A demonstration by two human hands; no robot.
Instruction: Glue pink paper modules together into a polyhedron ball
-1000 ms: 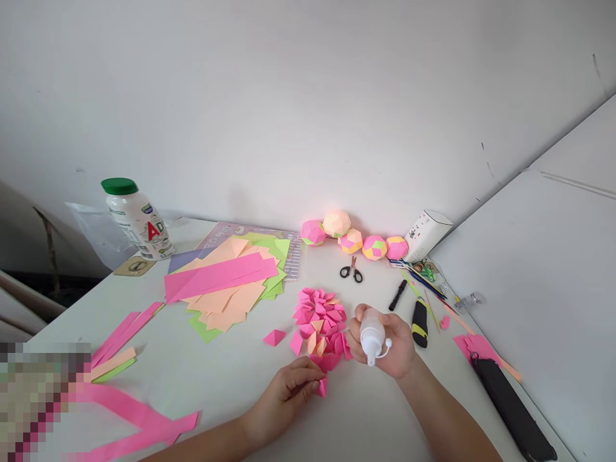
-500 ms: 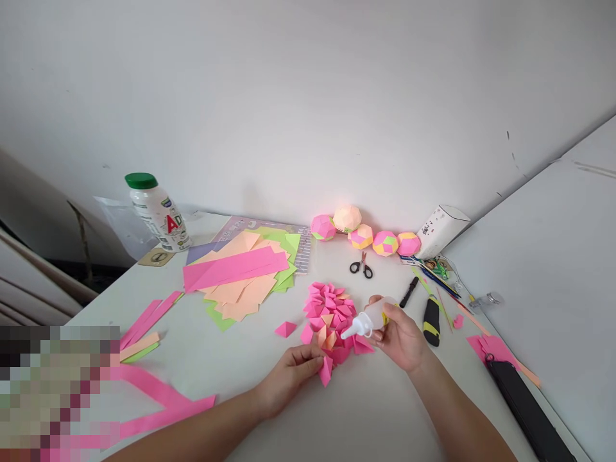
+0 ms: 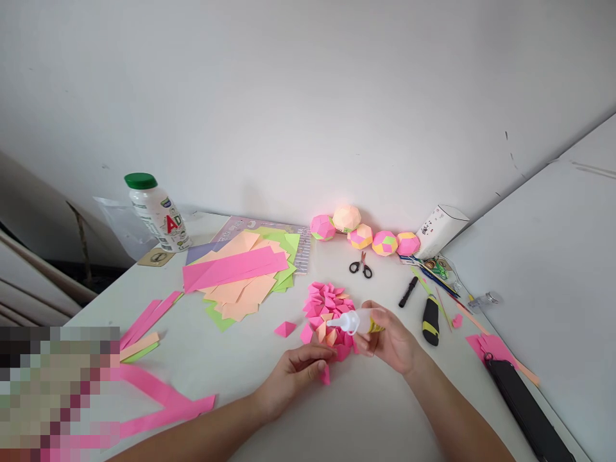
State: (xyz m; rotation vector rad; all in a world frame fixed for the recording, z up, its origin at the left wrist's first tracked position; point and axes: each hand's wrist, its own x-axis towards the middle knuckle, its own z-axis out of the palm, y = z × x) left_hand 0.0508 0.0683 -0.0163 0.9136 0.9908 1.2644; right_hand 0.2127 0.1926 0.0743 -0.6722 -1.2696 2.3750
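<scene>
My right hand point(image 3: 392, 337) is wrapped round a white glue bottle point(image 3: 363, 321), its nozzle pointing left over the paper pile. In my left hand point(image 3: 303, 375), a folded pink paper piece point(image 3: 326, 375) is pinched between thumb and fingers, partly hidden by them. The nozzle is above the left fingertips and apart from them. Behind both hands lies a heap of folded pink paper pieces point(image 3: 327, 298) with a few peach ones among them. A single pink piece point(image 3: 285, 329) rests left of the heap.
Scissors point(image 3: 360, 265) and several faceted paper balls point(image 3: 360, 236) are at the back. Paper sheets point(image 3: 240, 269) and a green-capped bottle point(image 3: 161, 215) stand left. A cutter point(image 3: 430, 321), a black case point(image 3: 527, 404) and a white tube point(image 3: 443, 228) are on the right.
The glue bottle has moved left and tipped nearer to level. My left fingers have shifted slightly right and now cover more of the pink piece.
</scene>
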